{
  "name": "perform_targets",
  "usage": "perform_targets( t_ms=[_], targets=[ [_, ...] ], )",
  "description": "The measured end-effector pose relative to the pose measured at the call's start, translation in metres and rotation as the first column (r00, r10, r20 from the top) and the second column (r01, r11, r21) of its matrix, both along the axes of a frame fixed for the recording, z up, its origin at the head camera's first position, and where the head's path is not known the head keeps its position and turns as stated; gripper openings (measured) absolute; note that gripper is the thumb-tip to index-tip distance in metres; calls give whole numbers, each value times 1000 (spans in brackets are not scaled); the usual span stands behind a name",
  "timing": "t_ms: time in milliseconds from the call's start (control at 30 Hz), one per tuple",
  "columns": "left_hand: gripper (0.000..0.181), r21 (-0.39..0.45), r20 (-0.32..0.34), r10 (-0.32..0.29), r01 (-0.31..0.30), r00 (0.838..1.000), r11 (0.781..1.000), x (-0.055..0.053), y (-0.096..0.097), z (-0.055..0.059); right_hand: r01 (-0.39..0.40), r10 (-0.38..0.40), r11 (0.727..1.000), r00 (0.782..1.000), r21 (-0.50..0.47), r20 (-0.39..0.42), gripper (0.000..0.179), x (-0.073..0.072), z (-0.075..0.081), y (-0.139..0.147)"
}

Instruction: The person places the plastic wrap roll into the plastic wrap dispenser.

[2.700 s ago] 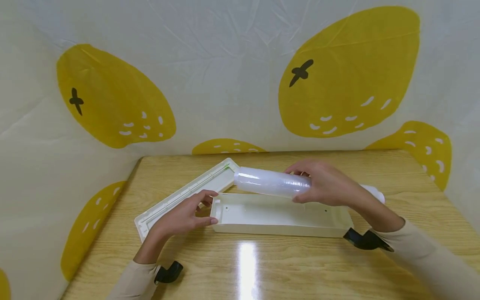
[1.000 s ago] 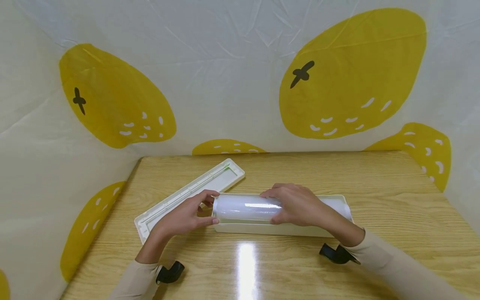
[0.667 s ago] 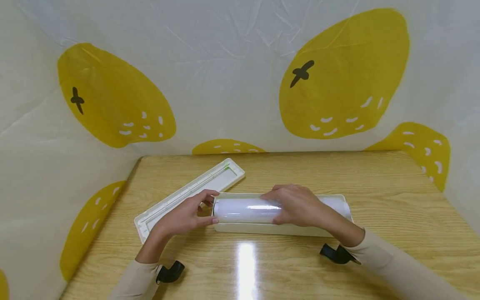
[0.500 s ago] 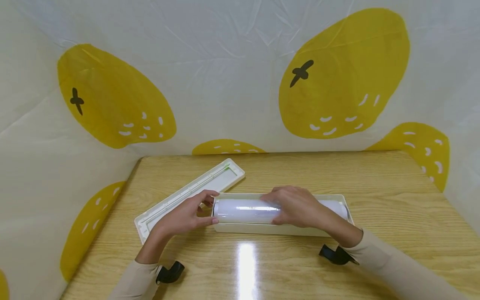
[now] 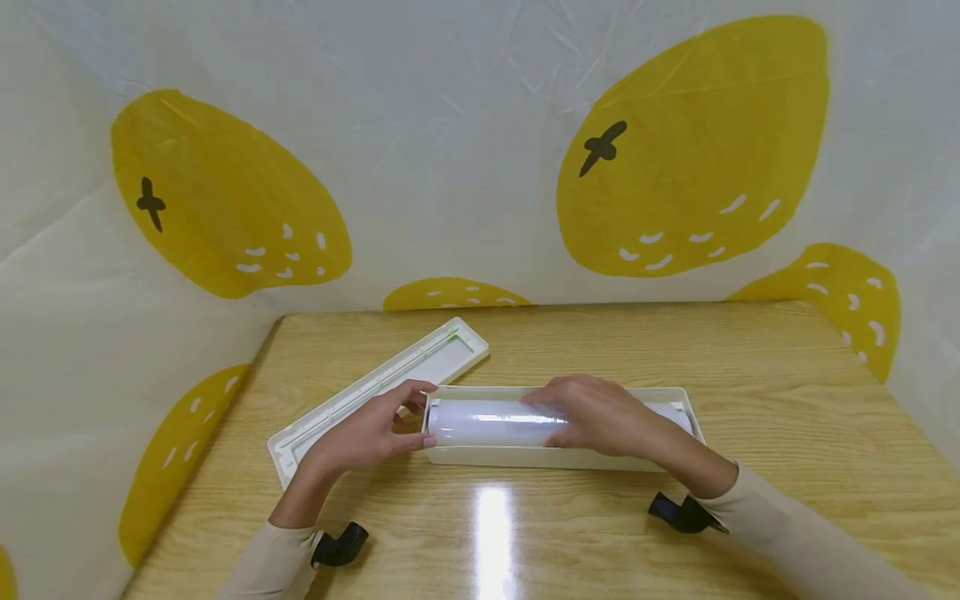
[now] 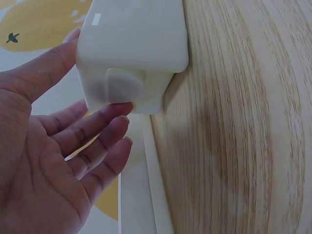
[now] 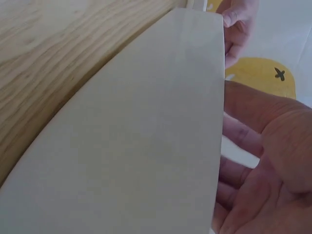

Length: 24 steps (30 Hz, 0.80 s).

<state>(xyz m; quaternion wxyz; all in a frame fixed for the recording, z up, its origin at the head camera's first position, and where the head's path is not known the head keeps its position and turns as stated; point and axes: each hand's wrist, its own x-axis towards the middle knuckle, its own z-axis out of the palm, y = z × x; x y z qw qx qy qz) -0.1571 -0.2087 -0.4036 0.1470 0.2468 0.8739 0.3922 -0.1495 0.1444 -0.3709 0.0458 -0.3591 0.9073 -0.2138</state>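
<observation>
A long cream dispenser box [image 5: 555, 457] lies open-side up on the wooden table. Inside it sits a roll of plastic wrap [image 5: 480, 422], its top showing just about level with the rim. My right hand [image 5: 596, 414] grips the roll from above near the middle, thumb on the near side and fingers on the far side. At the box's left end, my left hand [image 5: 375, 423] pinches the corners between thumb and fingers. The left wrist view has the box's end wall [image 6: 95, 87] close against the fingertips. In the right wrist view, the box's long side [image 7: 141, 126] hides my fingertips.
A cream lid [image 5: 446, 360] with a green-tipped cutter strip lies slanted behind my left hand, inner side up. A white curtain with yellow fruit prints [image 5: 697, 150] hangs behind the table [image 5: 787, 358].
The roll has come from behind the box down into it with my right hand, then settled slightly lower. My left hand has stayed on the box's left end.
</observation>
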Motion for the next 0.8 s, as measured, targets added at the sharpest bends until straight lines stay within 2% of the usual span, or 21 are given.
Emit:
perform_targets(
  t_ms=[133, 333, 567, 800],
  targets=[
    [67, 0, -2, -8, 8, 1000, 1000, 1, 0, 0, -40, 40, 999, 999, -8, 14, 49, 0, 2, 14],
    [67, 0, 5, -1, 1, 1000, 1000, 2, -1, 1, -32, 33, 999, 999, -32, 34, 43, 2, 5, 32],
    [66, 2, -3, -3, 3, 1000, 1000, 2, 0, 2, -19, 18, 999, 1000, -33, -15, 41, 4, 0, 39],
    [67, 10, -3, -5, 5, 1000, 1000, 1, 0, 2, 6, -5, 1000, 999, 7, -42, 39, 11, 7, 53]
  ],
)
